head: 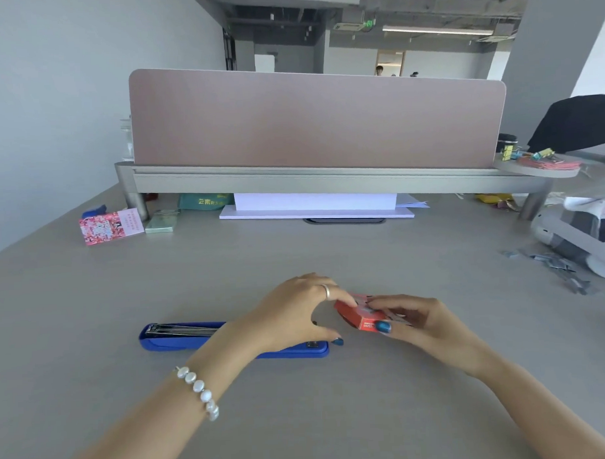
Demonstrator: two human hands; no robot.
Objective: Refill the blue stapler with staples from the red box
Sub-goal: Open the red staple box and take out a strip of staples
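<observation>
The blue stapler lies flat on the grey desk, folded fully open, its metal staple channel showing at the left end. My left forearm crosses over its middle. The small red box is just right of the stapler's right end, held between both hands. My left hand touches the box's left end with its fingertips. My right hand grips the box's right end, thumb on the front face. Whether the box is open is hidden by my fingers.
A pink divider panel on a raised shelf closes off the back of the desk. Under it lie white paper, a pink patterned box and a small green box. Loose staple strips are scattered at the right, near a white device.
</observation>
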